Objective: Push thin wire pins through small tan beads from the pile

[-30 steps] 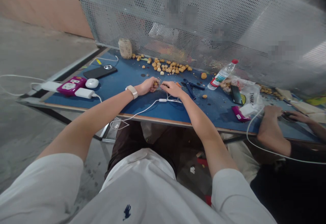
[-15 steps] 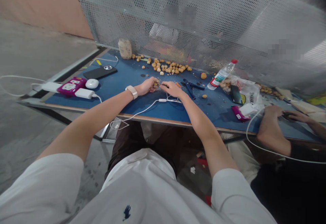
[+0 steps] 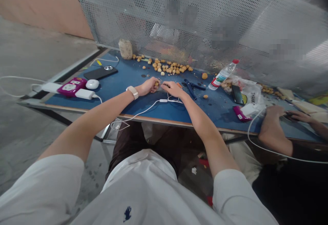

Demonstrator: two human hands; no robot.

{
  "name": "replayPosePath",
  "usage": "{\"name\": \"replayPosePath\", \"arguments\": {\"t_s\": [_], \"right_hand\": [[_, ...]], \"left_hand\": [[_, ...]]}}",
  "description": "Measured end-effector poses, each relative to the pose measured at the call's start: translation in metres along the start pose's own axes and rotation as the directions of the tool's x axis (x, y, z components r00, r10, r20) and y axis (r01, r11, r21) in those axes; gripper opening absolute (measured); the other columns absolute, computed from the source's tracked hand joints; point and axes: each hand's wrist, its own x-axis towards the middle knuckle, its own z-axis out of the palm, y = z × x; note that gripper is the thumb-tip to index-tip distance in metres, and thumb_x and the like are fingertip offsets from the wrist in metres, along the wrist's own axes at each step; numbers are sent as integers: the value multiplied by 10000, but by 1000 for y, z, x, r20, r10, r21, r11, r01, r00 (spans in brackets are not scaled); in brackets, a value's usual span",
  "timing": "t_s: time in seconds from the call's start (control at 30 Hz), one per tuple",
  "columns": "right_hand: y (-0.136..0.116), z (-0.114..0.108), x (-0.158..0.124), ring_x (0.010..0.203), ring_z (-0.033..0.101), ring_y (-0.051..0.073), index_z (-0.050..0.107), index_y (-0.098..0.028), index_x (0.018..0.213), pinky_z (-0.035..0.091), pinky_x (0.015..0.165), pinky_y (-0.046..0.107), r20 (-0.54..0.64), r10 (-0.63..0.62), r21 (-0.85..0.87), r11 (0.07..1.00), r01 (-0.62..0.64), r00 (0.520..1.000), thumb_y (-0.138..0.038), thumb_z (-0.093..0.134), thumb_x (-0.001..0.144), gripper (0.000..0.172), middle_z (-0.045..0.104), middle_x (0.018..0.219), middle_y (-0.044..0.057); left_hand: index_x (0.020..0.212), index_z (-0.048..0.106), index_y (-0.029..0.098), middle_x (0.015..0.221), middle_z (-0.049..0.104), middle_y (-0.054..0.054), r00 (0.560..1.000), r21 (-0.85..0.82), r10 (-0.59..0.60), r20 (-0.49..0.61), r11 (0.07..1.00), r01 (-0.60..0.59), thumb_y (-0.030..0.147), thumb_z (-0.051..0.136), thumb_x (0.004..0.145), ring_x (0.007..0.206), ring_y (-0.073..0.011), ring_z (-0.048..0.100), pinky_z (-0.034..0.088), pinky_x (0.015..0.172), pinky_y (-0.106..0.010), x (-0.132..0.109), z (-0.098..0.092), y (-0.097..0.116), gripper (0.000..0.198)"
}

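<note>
My left hand, with a pale watch band on its wrist, is closed around a small tan nut-like ball. Just to its right, my right hand pinches a thin tool whose tip points at the ball; its exact kind is too small to make out. Both hands are over the blue tabletop. Beyond them lies a heap of similar tan balls. Blue-handled pliers rest right of my right hand, near a single loose ball.
A white cable runs below my hands. At left are a black phone, a purple box and a white case. A water bottle leans at right, near a co-worker's hands. Perforated metal stands behind.
Both hands stay in nearly the same place, still closed on the ball and the thin tool. Only slight finger movement shows. The co-worker's right-side hand has shifted a little.
</note>
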Motion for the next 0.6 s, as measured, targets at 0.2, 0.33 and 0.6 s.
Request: {"name": "replayPosePath", "arguments": {"t_s": [0.2,0.33,0.6], "right_hand": [[-4,-1,-2,847,580,254,601,-281,916,378,808,383,4,1,14,1000,-1,1000,-955,568,1192,729,649,803,26],[-6,-2,-2,852,581,253,595,-280,911,383,817,385,7,-6,9,1000,6,1000,-976,565,1170,744,648,810,28],[-5,-1,-1,817,559,246,587,-286,892,375,801,388,9,-4,7,1000,4,1000,-990,560,1149,750,625,791,20]], "left_hand": [[797,576,231,626,375,46,1000,9,10,5,1000,-10,175,447,1188,434,-107,254,212,448,-185,2,-1,-1,416],[797,579,229,620,384,49,1000,-22,6,4,1000,-6,182,464,1203,416,-100,268,212,440,-186,3,-2,-2,425],[801,567,241,617,376,49,1000,-25,17,-11,1000,-17,171,396,1226,428,-118,263,235,435,-174,3,-3,-1,464]]}}
